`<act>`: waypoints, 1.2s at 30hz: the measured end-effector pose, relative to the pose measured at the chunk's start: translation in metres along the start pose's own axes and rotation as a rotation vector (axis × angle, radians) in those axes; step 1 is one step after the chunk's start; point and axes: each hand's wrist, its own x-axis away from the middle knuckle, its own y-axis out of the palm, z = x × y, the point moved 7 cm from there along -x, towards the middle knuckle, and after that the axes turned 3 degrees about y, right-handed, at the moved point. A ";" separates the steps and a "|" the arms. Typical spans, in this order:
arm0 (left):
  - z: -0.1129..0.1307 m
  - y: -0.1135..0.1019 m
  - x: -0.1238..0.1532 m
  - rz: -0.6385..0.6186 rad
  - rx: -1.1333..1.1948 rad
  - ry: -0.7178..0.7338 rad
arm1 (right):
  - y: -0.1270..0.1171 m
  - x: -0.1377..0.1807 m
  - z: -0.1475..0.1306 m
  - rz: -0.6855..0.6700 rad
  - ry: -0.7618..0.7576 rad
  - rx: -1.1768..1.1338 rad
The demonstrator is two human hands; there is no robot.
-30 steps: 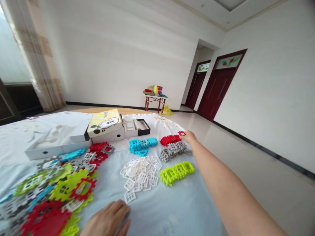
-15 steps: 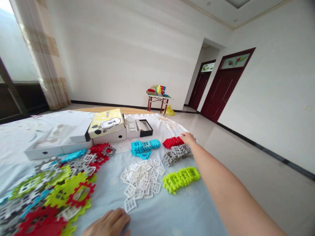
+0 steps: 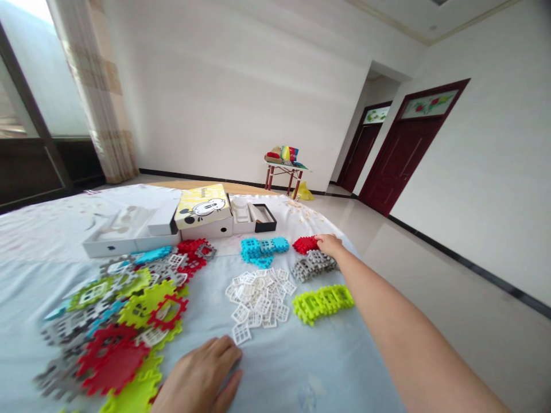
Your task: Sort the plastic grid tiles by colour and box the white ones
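My right hand [image 3: 329,245] reaches far out and rests on the row of red interlocking tiles [image 3: 305,244], fingers curled over its right end, just above a row of grey tiles [image 3: 310,265]. My left hand [image 3: 202,380] lies flat and open on the pale blue sheet [image 3: 293,367] near the front, its fingertips close to a loose white window tile [image 3: 241,332]. Beyond it lie a heap of white window tiles [image 3: 258,293], a lime green row [image 3: 322,302] and a cyan row [image 3: 262,249]. A mixed pile of large coloured tiles [image 3: 120,321] spreads at the left.
A yellow cartoon-printed box [image 3: 202,207], a white tray box [image 3: 124,229] and a small black-and-white box [image 3: 253,217] stand at the back of the sheet. A small red-legged table [image 3: 284,169] with bright items stands by the far wall. Dark red doors [image 3: 408,143] are at right.
The view has swung left and down. My right hand has drawn slightly back along the red row; the red piece seen at its fingertips a second ago no longer shows. My left hand stays flat.
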 end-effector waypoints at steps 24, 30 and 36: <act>-0.193 -0.110 0.056 0.353 0.012 -0.756 | 0.033 0.306 -0.262 -0.369 -1.209 -0.492; -0.222 -0.111 0.083 0.389 -0.043 -0.874 | 0.039 0.300 -0.260 -0.400 -1.173 -0.484; -0.233 -0.100 0.094 0.378 -0.054 -0.907 | 0.035 0.279 -0.245 -0.322 -1.039 -0.460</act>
